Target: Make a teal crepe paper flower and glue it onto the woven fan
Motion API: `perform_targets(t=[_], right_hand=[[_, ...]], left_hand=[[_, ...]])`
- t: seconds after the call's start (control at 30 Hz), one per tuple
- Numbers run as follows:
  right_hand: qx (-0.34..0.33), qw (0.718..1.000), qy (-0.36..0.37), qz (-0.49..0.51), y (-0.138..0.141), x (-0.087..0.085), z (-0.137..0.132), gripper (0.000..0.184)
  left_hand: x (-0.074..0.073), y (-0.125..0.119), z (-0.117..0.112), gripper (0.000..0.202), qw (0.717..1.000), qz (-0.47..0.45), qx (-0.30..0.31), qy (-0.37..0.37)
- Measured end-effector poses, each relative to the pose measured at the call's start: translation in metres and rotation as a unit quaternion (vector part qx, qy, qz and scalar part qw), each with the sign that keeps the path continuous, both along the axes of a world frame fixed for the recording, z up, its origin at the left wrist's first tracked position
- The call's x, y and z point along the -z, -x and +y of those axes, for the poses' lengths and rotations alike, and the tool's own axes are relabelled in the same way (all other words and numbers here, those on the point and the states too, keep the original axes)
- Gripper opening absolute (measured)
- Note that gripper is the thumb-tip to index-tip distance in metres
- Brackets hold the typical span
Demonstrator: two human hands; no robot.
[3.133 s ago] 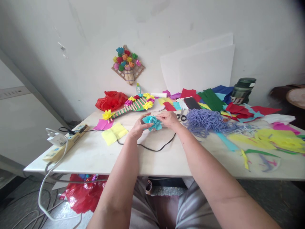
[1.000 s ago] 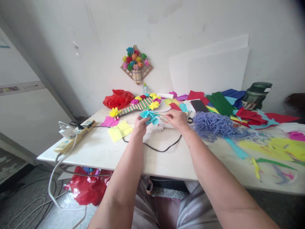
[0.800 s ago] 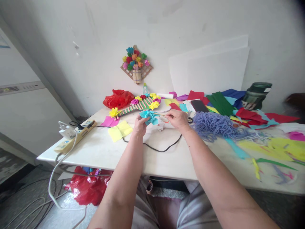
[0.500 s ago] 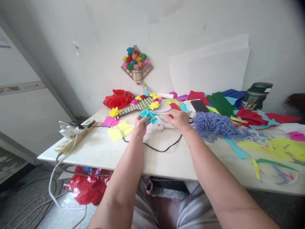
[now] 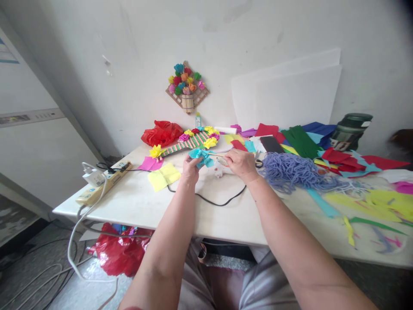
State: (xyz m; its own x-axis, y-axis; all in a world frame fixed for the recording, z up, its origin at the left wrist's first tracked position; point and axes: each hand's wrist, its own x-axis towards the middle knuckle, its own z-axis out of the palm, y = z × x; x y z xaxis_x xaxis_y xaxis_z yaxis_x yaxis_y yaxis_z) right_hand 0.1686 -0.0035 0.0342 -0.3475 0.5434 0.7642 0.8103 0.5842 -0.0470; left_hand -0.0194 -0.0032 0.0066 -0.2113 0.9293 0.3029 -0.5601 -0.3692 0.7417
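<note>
My left hand [image 5: 191,167] is closed on a crumpled piece of turquoise crepe paper [image 5: 204,158] above the table. My right hand [image 5: 241,162] pinches a thin, light-coloured stick [image 5: 218,154], whose far end reaches the turquoise paper. A white device [image 5: 220,168], partly hidden behind the hands, lies beneath the stick. Beyond my left hand rests a green-and-pink striped, lute-shaped craft [image 5: 189,143], trimmed with yellow, pink, red and blue paper flowers. A yellow paper sheet [image 5: 164,176] and a pink one [image 5: 150,163] lie left of my hand.
Bluish-purple yarn [image 5: 288,170] heaps right of my right hand, by a dark phone [image 5: 271,144], coloured crepe paper [image 5: 300,140] and a dark green bottle [image 5: 351,131]. A black cable [image 5: 213,203] curves across the table. At the left edge sits a power strip [image 5: 103,185].
The camera view has shifted slightly. Both hands keep their holds on the turquoise paper and the stick, with very little movement between them.
</note>
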Motion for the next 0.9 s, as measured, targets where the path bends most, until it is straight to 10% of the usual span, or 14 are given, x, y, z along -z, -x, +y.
perform_targets(t=[0.9], right_hand=[[-0.029, 0.997, 0.035, 0.055, -0.011, 0.004, 0.012, 0.014]], left_hand=[[0.001, 0.003, 0.001, 0.034, 1.000, 0.012, -0.008, 0.000]])
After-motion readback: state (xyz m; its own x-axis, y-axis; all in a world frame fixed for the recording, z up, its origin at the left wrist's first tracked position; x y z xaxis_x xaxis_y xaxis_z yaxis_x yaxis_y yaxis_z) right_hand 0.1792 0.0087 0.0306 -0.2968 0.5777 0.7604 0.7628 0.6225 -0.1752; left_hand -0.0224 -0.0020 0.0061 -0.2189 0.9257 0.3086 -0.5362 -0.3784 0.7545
